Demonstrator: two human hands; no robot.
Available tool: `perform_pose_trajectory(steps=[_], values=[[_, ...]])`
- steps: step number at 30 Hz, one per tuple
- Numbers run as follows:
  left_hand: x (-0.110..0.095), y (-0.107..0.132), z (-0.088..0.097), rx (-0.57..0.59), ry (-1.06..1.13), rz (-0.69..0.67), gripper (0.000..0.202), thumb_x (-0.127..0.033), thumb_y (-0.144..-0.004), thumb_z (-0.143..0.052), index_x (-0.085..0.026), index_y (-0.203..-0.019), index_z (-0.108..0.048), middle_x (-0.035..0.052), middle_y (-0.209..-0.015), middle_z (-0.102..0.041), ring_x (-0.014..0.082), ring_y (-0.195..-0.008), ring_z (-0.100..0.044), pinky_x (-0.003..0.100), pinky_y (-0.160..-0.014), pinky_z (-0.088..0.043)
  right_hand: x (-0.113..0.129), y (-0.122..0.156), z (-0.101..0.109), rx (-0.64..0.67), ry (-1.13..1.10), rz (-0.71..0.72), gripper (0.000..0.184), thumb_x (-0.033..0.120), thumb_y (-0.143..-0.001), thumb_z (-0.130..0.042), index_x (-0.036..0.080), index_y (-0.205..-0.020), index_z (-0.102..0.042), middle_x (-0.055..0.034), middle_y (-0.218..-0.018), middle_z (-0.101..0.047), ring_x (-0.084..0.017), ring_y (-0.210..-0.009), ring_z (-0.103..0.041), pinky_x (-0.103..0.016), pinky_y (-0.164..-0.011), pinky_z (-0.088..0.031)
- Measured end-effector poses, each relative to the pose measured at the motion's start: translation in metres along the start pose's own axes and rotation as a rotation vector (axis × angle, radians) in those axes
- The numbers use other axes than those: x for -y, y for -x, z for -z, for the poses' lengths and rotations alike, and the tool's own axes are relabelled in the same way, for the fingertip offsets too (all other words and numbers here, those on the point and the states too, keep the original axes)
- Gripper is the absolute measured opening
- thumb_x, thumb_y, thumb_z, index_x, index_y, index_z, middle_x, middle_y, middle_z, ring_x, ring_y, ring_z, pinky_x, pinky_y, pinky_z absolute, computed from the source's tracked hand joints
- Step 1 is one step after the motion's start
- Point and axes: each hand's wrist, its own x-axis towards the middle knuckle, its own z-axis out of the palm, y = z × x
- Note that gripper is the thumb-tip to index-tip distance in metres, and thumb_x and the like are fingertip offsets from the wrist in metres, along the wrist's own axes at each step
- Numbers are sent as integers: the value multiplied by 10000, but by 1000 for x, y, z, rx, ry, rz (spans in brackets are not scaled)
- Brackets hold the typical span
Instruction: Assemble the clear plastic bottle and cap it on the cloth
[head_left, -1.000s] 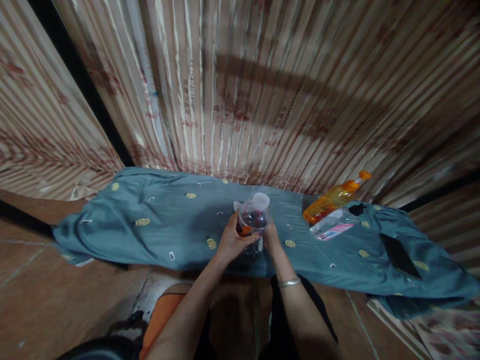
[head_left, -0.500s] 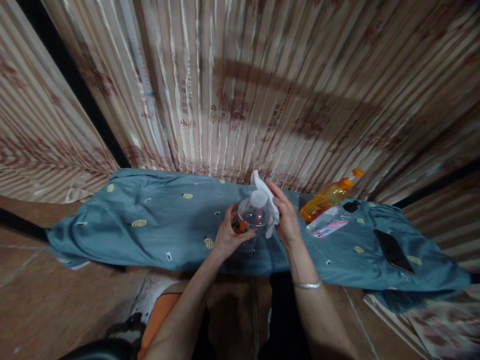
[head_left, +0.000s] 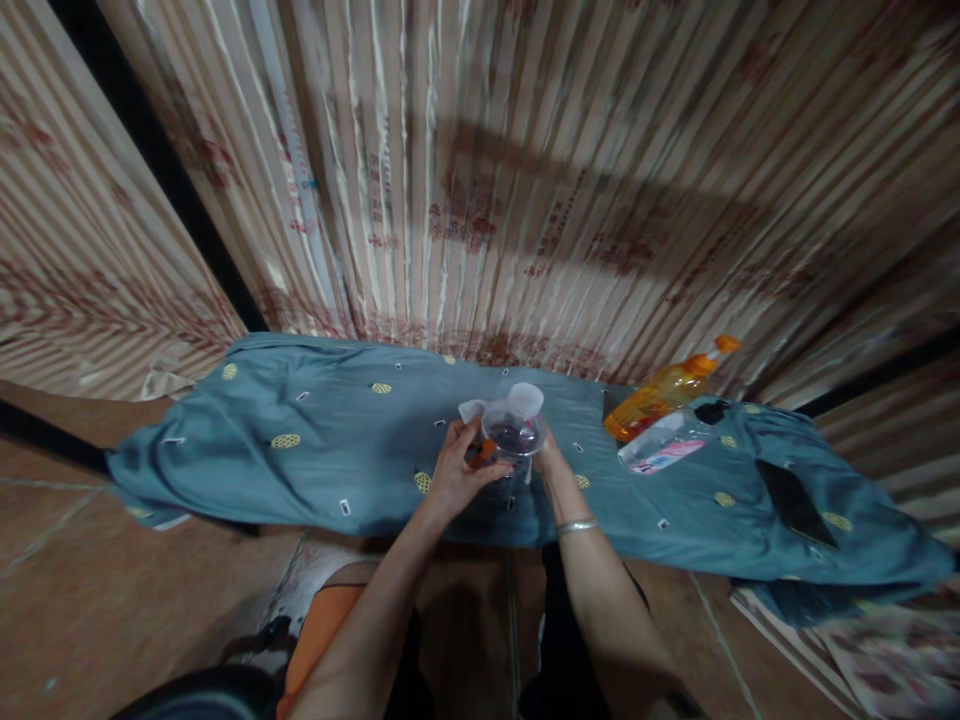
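Observation:
A clear plastic bottle [head_left: 510,437] with a white cap [head_left: 525,401] stands upright above the blue-green cloth cover [head_left: 345,430], with an orange patch on its side. My left hand [head_left: 455,470] is wrapped round the bottle's left side, fingers closed on it. Behind and right of the bottle is my right hand [head_left: 548,455], its fingers mostly hidden by it. Part of a white cloth [head_left: 471,410] shows at the bottle's far left side, and a small white bit hangs below my right hand. A silver bangle [head_left: 577,525] circles my right wrist.
An orange pump bottle [head_left: 656,400] and a clear bottle with a pink label [head_left: 667,442] lie to the right. Further right is a black phone-like slab [head_left: 795,503]. A striped curtain [head_left: 480,200] hangs behind the covered bench, between dark posts.
My right hand has moved left and behind the bottle, carrying the white cloth round to its far side. My left hand keeps its hold on the bottle.

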Motion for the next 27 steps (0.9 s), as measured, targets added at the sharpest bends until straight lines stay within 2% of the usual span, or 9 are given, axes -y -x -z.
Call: perform_pose_trajectory(steps=[3, 6, 8, 10, 13, 16, 20, 23, 27], values=[[3, -1, 3, -1, -38, -15, 669, -319, -619, -905, -252, -1243, -672, 69, -1147, -624, 275, -1085, -630, 469, -1018, -518, -22, 20, 0, -22, -63, -73, 421, 679, -614, -726, 265, -689, -712, -8, -689, -772, -257, -722, -720, -371, -681, -575], [7, -1, 3, -12, 26, 7, 774, -367, -718, -829, -236, -1420, -532, 99, -1219, -652, 281, -1116, -659, 487, -1033, -512, -33, 37, 4, -68, -95, -110, 419, 642, -636, -700, 232, -718, -722, -17, -697, -775, -254, -747, -722, -375, -733, -574], [8, 0, 1, -3, 42, 3, 739, -391, -779, -764, -212, -1444, -496, 141, -1326, -639, 304, -1208, -644, 500, -1075, -486, -32, 45, 7, -99, -110, -102, 394, 603, -657, -697, 230, -778, -739, -9, -784, -796, -249, -837, -729, -368, -806, -566], [7, 2, -2, 2, 5, -22, 735, -391, -769, -761, -190, -1427, -502, 169, -1406, -604, 334, -1294, -597, 512, -1111, -454, -22, 51, 6, -104, -120, -55, 381, 562, -697, -701, 240, -891, -761, -10, -952, -811, -249, -1000, -717, -367, -919, -538], [3, 4, -5, 0, -74, -45, 881, -372, -685, -829, -169, -1449, -441, 181, -1413, -602, 356, -1307, -586, 522, -1110, -450, 6, 55, 0, -57, -121, 50, 422, 524, -782, -692, 250, -1096, -757, -20, -1202, -766, -249, -1227, -637, -381, -1068, -463], [0, 3, -7, -11, -100, -50, 937, -372, -675, -837, -157, -1466, -383, 190, -1417, -596, 347, -1306, -588, 513, -1105, -451, 38, 51, -9, 16, -130, 148, 498, 525, -835, -678, 267, -1260, -699, -12, -1370, -684, -239, -1322, -577, -387, -1135, -410], [2, 1, -10, 9, -66, -45, 949, -349, -664, -839, -140, -1462, -369, 196, -1428, -583, 336, -1320, -574, 500, -1120, -435, 60, 34, -18, 99, -75, 242, 488, 554, -856, -674, 248, -1234, -714, -26, -1356, -693, -239, -1291, -600, -369, -1128, -417], [5, 1, -10, -20, -22, -7, 929, -309, -646, -851, -176, -1445, -396, 163, -1430, -589, 320, -1316, -578, 486, -1127, -430, 42, 20, -19, 78, -78, 179, 507, 626, -830, -661, 213, -1110, -750, -39, -1136, -782, -247, -1108, -690, -378, -1037, -496], [2, 0, -6, -89, 44, 52, 889, -297, -626, -871, -182, -1399, -449, 155, -1393, -615, 319, -1283, -602, 472, -1115, -441, -11, 18, -14, 80, -105, -81, 507, 665, -830, -615, 204, -978, -764, -30, -988, -807, -242, -1017, -720, -390, -1007, -531]])
